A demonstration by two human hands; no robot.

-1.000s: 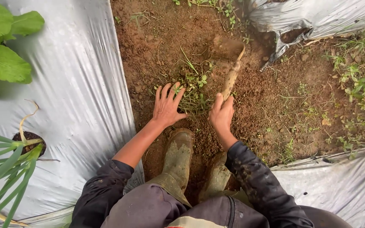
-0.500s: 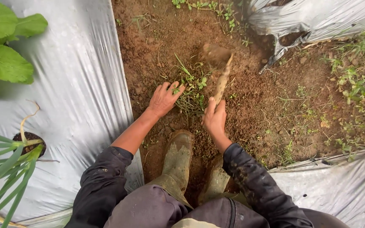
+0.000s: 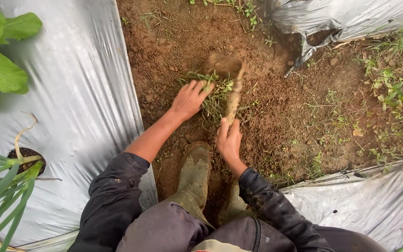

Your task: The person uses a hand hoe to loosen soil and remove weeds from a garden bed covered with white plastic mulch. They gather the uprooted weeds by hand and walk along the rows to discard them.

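My right hand (image 3: 228, 140) grips the muddy wooden handle of a small hand hoe (image 3: 232, 95), whose soil-caked blade (image 3: 220, 65) sits on the brown earth just above a clump of green weeds (image 3: 214, 98). My left hand (image 3: 190, 99) rests on the left side of that clump, fingers reaching into the grass and touching the blade's lower edge; whether the fingers clasp the weeds cannot be told. Both sleeves are dark and mud-spattered.
My muddy rubber boots (image 3: 194, 170) stand on the soil strip (image 3: 285, 107) below my hands. Silver plastic mulch sheets (image 3: 85, 102) flank it left and right, with leafy plants (image 3: 1, 56) and a planting hole (image 3: 24, 156) on the left. More weeds (image 3: 392, 93) grow at right.
The hoe blade has swung left and toward me, down onto the weed clump. My left hand has moved up and right into the weeds, and my right hand has shifted left.
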